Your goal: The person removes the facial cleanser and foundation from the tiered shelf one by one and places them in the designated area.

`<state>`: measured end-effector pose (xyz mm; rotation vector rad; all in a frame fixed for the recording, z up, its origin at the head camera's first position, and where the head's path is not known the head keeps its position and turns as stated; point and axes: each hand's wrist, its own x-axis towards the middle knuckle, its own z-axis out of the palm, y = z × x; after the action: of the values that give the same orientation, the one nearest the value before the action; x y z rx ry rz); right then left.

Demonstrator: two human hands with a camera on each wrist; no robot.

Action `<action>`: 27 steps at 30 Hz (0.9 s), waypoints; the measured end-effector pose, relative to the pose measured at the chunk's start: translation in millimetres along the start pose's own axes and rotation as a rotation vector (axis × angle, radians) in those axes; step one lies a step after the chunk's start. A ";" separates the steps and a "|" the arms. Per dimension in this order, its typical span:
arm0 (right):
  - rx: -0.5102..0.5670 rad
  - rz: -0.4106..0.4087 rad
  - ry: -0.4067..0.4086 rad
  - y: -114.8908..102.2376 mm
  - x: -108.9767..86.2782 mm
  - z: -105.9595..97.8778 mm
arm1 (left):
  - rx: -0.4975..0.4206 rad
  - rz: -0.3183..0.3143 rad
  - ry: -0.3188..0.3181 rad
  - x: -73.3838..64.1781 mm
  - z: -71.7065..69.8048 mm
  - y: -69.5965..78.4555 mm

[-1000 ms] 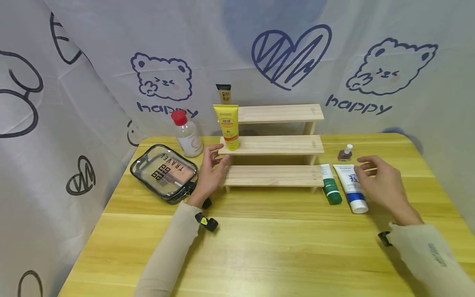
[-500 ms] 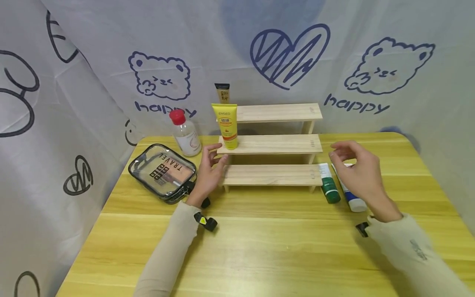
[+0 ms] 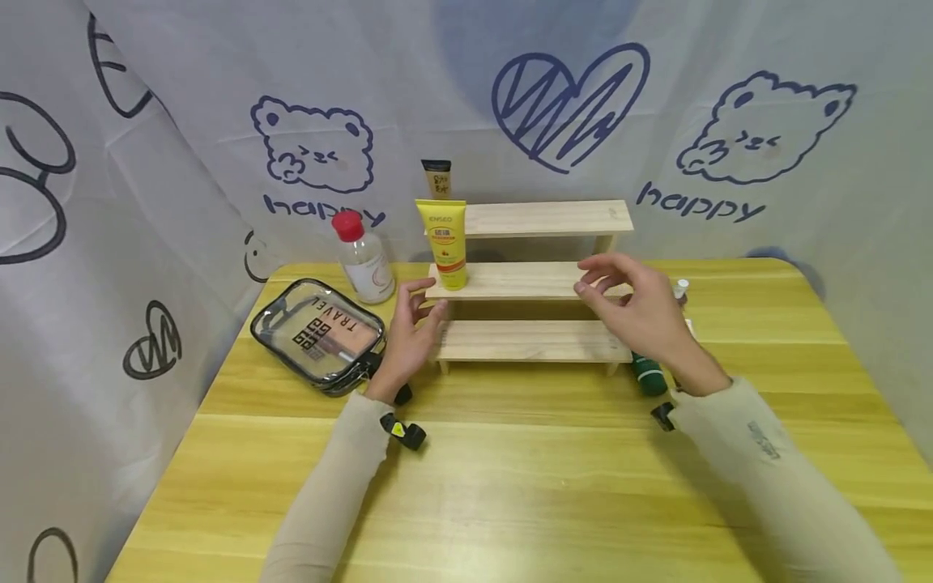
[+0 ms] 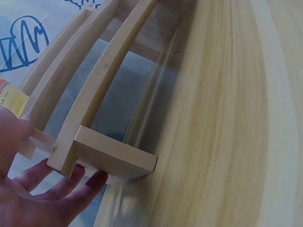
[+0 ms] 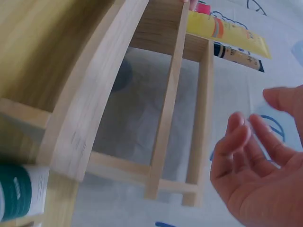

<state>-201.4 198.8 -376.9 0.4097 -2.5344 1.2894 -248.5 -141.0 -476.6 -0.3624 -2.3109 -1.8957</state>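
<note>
In the head view a three-tier wooden rack [image 3: 539, 340] stands on the table. My left hand [image 3: 411, 344] is at its left end; in the left wrist view the fingertips [image 4: 97, 179] touch the end of the lower tier. A yellow tube [image 3: 446, 243] stands upright on the middle tier's left end, close to the thumb. Behind it shows a tan tube with a black end [image 3: 438, 180]. My right hand [image 3: 641, 312] hovers before the rack's right side, holding nothing, its fingers loosely bent and apart from the thumb in the right wrist view.
Left of the rack are a red-capped bottle [image 3: 368, 267] and a clear travel pouch [image 3: 321, 336]. Right of it lies a green and white tube [image 3: 649, 376], partly behind my right hand. A small white-capped bottle [image 3: 681, 288] peeks out there. A printed cloth [image 3: 452, 97] hangs behind.
My right hand has moved left, from over the white and blue tube to in front of the rack's right end. My left hand has stayed at the rack's left end.
</note>
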 end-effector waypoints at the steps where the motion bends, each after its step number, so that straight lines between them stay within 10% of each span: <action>1: 0.012 -0.005 -0.024 -0.2 4.4 2.5 | -0.002 -0.003 0.002 -0.2 -0.2 -0.1; 27: 0.177 -0.072 -0.173 -49.7 62.7 67.3 | 0.019 0.005 -0.002 0.0 -1.8 0.2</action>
<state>-248.4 107.8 -355.8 0.6708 -2.5231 1.5164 -248.6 -142.7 -476.0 -0.3672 -2.3251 -1.8709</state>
